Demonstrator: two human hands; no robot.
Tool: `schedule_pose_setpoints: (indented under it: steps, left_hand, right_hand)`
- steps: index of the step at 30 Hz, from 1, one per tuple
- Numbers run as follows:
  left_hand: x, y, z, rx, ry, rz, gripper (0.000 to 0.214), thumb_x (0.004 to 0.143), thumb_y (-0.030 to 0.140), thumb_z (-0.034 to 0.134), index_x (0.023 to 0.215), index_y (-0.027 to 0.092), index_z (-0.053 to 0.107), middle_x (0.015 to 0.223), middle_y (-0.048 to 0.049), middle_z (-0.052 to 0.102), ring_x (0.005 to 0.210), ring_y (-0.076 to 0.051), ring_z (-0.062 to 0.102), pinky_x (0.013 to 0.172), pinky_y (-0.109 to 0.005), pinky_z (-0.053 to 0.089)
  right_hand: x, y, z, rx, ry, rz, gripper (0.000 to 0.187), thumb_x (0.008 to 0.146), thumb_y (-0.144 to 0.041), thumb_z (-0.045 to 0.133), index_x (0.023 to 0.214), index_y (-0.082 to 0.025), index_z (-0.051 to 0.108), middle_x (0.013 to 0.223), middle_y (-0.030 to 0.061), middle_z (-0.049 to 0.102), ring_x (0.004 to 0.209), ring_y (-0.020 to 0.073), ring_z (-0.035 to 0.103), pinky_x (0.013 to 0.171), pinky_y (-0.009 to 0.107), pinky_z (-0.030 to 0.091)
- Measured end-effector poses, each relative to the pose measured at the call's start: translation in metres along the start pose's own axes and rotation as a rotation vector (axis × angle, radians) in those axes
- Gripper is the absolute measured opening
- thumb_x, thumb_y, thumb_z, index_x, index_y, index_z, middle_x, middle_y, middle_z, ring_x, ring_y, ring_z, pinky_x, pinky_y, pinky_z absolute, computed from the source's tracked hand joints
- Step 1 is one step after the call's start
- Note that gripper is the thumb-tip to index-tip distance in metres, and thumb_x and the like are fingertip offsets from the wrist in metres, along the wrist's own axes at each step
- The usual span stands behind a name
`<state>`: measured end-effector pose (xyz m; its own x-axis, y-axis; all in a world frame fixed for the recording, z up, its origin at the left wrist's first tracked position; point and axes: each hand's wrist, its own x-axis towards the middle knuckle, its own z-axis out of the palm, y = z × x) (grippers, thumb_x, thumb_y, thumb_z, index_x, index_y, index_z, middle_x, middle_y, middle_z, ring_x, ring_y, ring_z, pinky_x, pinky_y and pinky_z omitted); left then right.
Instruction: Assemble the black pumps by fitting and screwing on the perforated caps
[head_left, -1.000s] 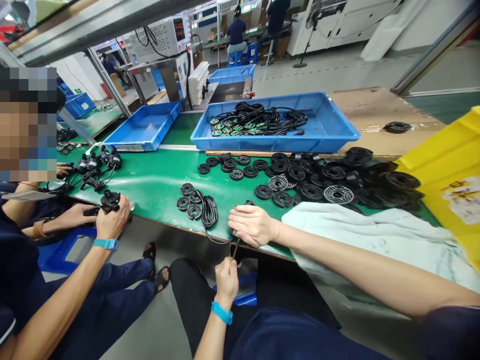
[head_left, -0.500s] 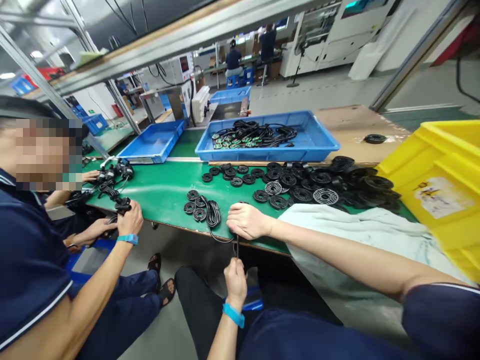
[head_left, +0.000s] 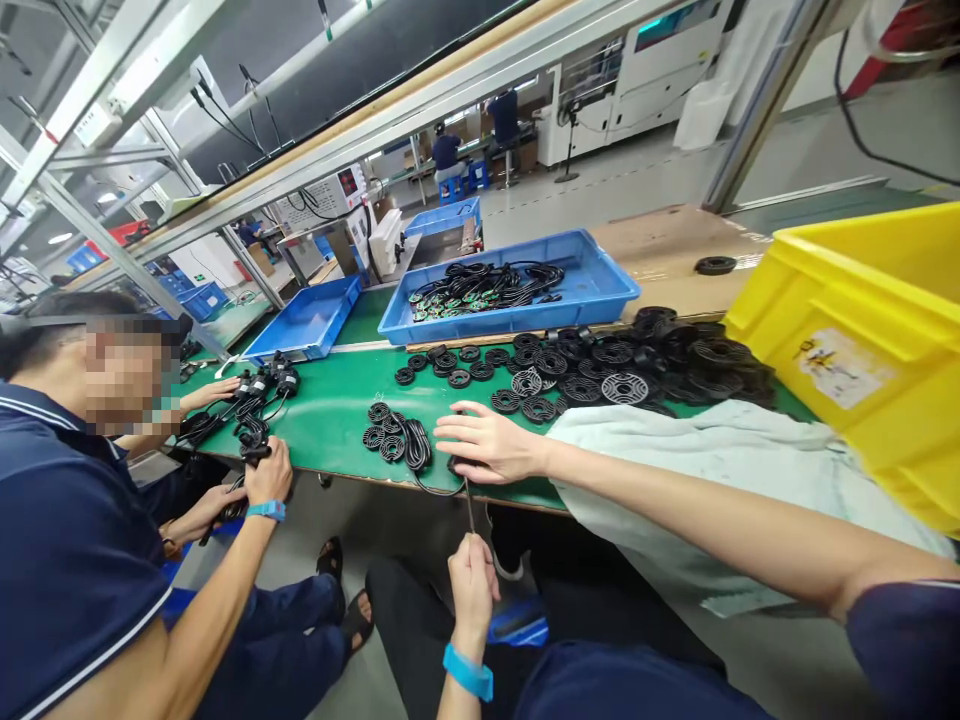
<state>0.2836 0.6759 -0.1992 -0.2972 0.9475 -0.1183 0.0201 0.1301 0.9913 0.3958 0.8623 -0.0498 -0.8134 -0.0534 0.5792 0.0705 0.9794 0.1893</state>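
At the front edge of the green workbench (head_left: 322, 425), my right hand (head_left: 495, 447) reaches in from the right. Its fingers are fairly straight and slightly parted, with a small black part (head_left: 454, 464) between them and the thumb; the hand mostly covers this part. Below the edge, my left hand (head_left: 471, 580), with a blue wristband, is closed around a thin dark strand (head_left: 470, 508) that looks like a cable. The strand runs straight up to my right hand. A coiled black cable (head_left: 417, 445) lies left of my right hand, beside several slotted black discs (head_left: 386, 435).
Behind lie a heap of black rings (head_left: 611, 365) and a blue tray (head_left: 510, 322) of cables with green boards. Another blue tray (head_left: 300, 325) stands left. A yellow crate (head_left: 840, 370) and pale cloth (head_left: 660, 450) are right. A co-worker (head_left: 90, 500) handles black parts at left.
My right hand's fingers have straightened and parted from a tighter curl. My left hand has moved slightly down, and more strand shows between the hands. The camera view has shifted.
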Motion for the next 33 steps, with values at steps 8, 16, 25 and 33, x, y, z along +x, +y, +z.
schedule_pose_setpoints:
  steps: [8,16,25,33]
  left_hand:
    - [-0.003,0.000,-0.002,0.024,-0.010,-0.057,0.069,0.086,0.090,0.030,0.070,0.023,0.042,0.041,0.0109,0.029,0.032,-0.008,0.033,0.038,-0.020,0.028]
    - [-0.017,0.007,-0.030,0.245,0.002,0.016,0.061,0.095,0.077,0.032,0.069,0.024,0.043,0.046,0.0081,0.034,0.039,-0.009,0.032,0.042,-0.023,0.023]
    - [-0.017,0.002,-0.038,0.443,0.021,0.174,0.047,0.106,0.050,0.034,0.069,0.023,0.045,0.059,0.0035,0.041,0.054,-0.012,0.039,0.054,-0.026,0.028]
    - [0.001,-0.025,-0.035,0.501,0.017,0.303,0.041,0.105,0.040,0.036,0.068,0.025,0.043,0.058,0.0011,0.047,0.052,-0.015,0.047,0.054,-0.029,0.034]
  right_hand:
    - [-0.024,0.005,0.017,0.014,-0.091,-0.043,0.051,0.100,-0.050,0.055,0.133,-0.012,0.057,0.118,0.0151,0.071,0.114,0.0259,0.065,0.117,0.050,0.033]
    - [-0.013,0.012,0.004,0.134,-0.246,-0.066,0.056,0.096,-0.069,0.052,0.102,-0.014,0.063,0.085,0.0072,0.065,0.078,0.0219,0.056,0.073,0.034,0.040]
    - [-0.017,0.018,0.004,0.254,-0.248,-0.040,0.069,0.089,-0.079,0.054,0.103,-0.012,0.064,0.081,0.0078,0.064,0.075,0.0222,0.055,0.072,0.033,0.042]
    - [-0.016,0.020,0.006,0.340,-0.340,-0.077,0.074,0.083,-0.083,0.056,0.104,-0.013,0.063,0.083,0.0081,0.065,0.075,0.0221,0.055,0.072,0.034,0.042]
